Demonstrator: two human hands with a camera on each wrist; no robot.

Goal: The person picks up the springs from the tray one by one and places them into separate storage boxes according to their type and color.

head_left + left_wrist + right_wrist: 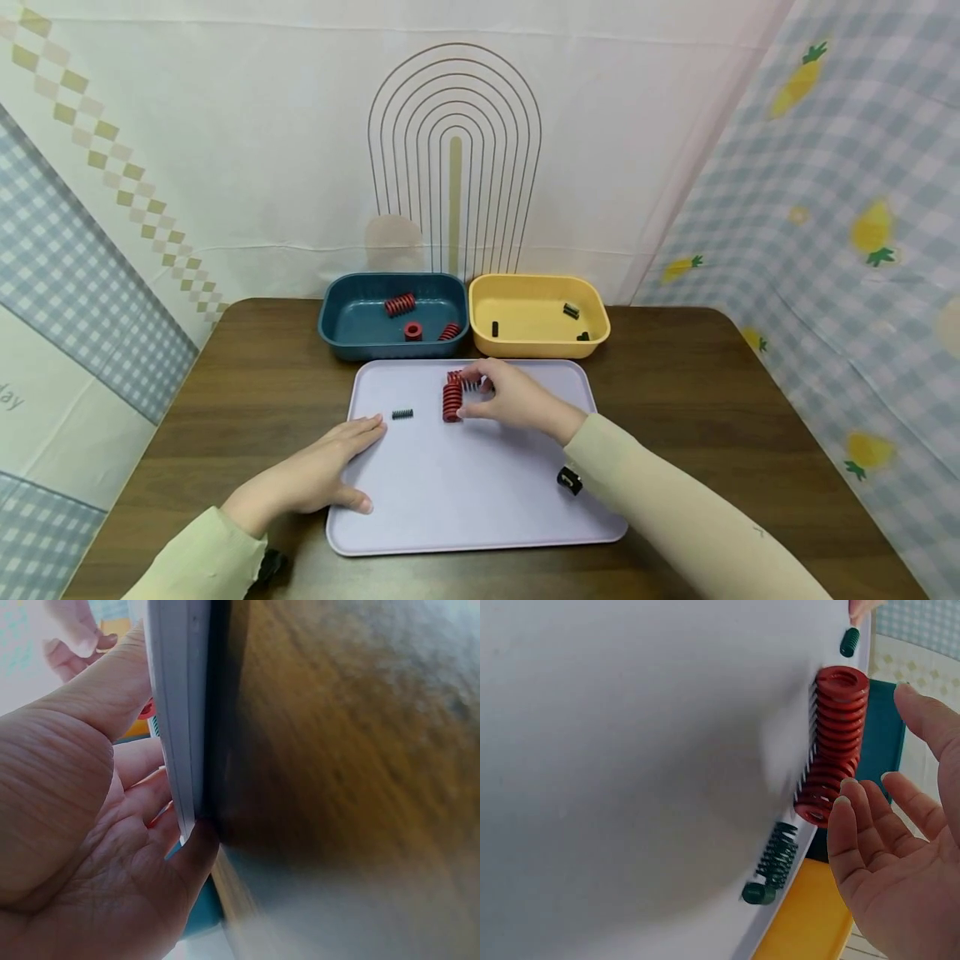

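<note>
My right hand (517, 402), thumb and fingers spread apart, hovers over two red coil springs near the back of the pale lavender tray (465, 500). The nearer red spring (452, 403) lies lengthwise; the other red spring (825, 786) adjoins its far end. Beyond them, in the right wrist view, dark green springs (778, 855) lie close together at the tray edge. My left hand (322, 467) rests at the tray's left rim, fingers extended and thumb over the surface. A small green spring (402, 414) lies just beyond its fingertips. Neither hand holds a spring.
Behind the tray stand a dark blue bin (341, 343) with red springs and a yellow bin (525, 348) with small dark green springs. They sit side by side near the back of the brown wooden table (247, 375). A patterned cloth (300, 150) hangs behind.
</note>
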